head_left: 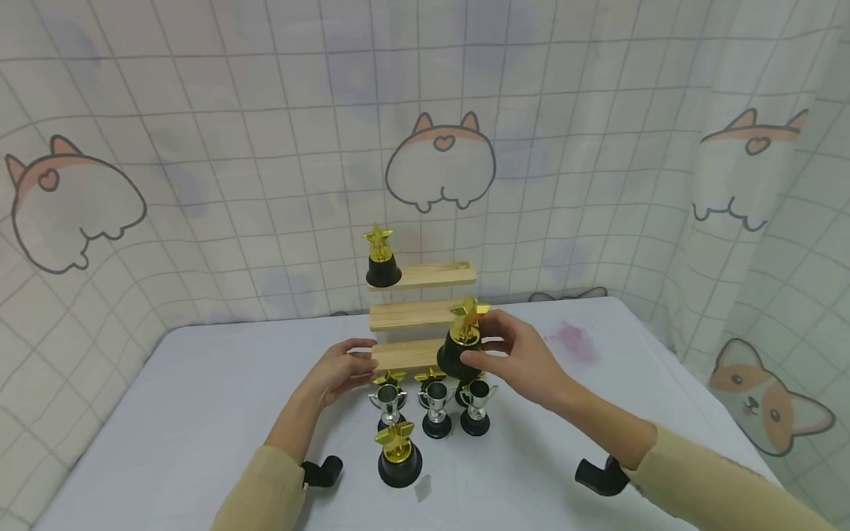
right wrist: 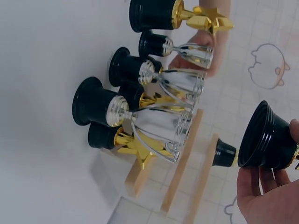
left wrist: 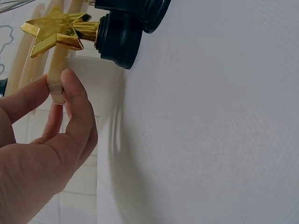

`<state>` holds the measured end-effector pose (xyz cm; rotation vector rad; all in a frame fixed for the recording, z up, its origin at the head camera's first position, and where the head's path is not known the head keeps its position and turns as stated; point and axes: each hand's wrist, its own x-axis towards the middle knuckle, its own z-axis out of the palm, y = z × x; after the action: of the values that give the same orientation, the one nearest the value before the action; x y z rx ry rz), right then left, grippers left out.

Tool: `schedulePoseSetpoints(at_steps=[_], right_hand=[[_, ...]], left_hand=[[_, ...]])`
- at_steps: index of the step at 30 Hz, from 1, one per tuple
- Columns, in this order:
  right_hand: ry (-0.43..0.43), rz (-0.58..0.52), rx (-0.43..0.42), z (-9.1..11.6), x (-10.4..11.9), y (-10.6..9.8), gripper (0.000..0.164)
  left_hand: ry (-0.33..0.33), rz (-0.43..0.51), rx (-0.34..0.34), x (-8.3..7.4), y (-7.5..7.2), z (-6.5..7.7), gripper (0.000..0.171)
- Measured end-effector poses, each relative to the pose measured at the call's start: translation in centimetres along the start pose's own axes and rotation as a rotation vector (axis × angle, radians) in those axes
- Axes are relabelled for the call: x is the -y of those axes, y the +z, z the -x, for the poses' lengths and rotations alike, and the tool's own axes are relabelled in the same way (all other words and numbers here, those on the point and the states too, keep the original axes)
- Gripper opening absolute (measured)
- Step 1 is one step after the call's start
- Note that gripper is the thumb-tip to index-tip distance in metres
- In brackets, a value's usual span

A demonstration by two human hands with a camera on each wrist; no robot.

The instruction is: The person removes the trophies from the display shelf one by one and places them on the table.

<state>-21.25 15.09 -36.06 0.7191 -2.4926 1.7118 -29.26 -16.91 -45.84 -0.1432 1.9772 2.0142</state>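
My right hand (head_left: 524, 360) holds a star trophy (head_left: 460, 355) by its black base, in front of the right end of a three-step wooden rack (head_left: 406, 316). In the right wrist view this trophy's base (right wrist: 264, 137) faces the camera. My left hand (head_left: 340, 370) pinches the left end of the lowest board (left wrist: 57, 91) between thumb and fingers. Another gold star trophy (head_left: 383, 271) stands at the left of the top board. Three silver cup trophies (head_left: 436, 405) stand before the rack, with gold star trophies (right wrist: 145, 147) partly hidden behind them.
Nearest me on the white table (head_left: 219, 413) stands one more star trophy (head_left: 399, 466), in front of the left silver cup. A cloth (head_left: 299, 184) with a grid and corgi drawings hangs behind and at the sides. Black wrist fittings (head_left: 603, 476) sit by both sleeves.
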Motion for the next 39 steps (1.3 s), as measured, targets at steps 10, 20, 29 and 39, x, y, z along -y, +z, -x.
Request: schedulePoseSetpoints(at_steps=[10,20,29,39], right_hand=[[0.036,-0.020,0.021,2.5,0.2,0.5,0.046],[0.061,-0.003,0.048,4.3,0.1,1.3,0.048],[0.067,-0.042,0.089,5.3,-0.6,1.8,0.049],[0.113,-0.095,0.116,6.4,-1.5,2.9,0.046]], left_hand=[[-0.009,-0.005,0.000,-0.2,-0.1,0.3,0.053],[-0.004,-0.010,0.010,-0.5,-0.1,0.3,0.055],[-0.006,0.003,0.008,-0.3,0.1,0.3,0.054],[-0.012,0.006,0.005,-0.1,0.1,0.2,0.055]])
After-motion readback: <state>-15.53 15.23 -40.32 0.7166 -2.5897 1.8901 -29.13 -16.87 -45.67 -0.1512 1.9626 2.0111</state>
